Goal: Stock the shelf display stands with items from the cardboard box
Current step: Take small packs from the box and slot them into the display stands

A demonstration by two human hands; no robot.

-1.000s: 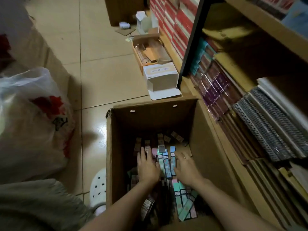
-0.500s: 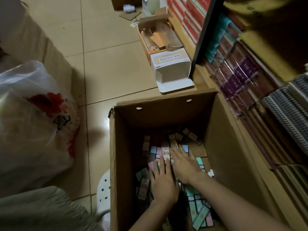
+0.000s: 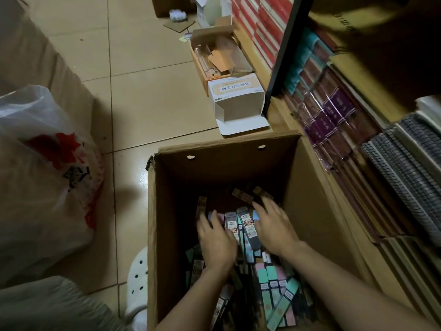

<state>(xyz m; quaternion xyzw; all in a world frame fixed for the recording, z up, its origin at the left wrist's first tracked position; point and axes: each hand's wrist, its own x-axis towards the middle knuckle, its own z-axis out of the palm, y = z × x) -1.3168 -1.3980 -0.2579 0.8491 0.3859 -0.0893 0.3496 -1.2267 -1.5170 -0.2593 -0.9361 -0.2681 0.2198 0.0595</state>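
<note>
A tall brown cardboard box point(image 3: 162, 211) stands open on the floor, its bottom covered with several slim pastel and dark packets point(image 3: 274, 283). Both my hands are deep inside it. My left hand point(image 3: 216, 242) lies palm down on the packets at the left, fingers spread and slightly blurred. My right hand point(image 3: 274, 225) lies palm down to the right, fingers straight. Between the hands sits a small row of upright-facing packets point(image 3: 241, 225) with grey labels. The shelf point(image 3: 338, 130) at the right holds rows of wrapped purple, teal and grey items.
A white open carton point(image 3: 235, 101) and a small cardboard tray of scraps point(image 3: 214, 58) lie on the tiled floor beyond the box. A white plastic bag with red print point(image 3: 43, 175) stands at the left. My white clog point(image 3: 138, 283) is beside the box.
My hands have spread apart: the left slid left and the right moved right and farther back, leaving a row of packets showing between them. The camera tilted slightly.
</note>
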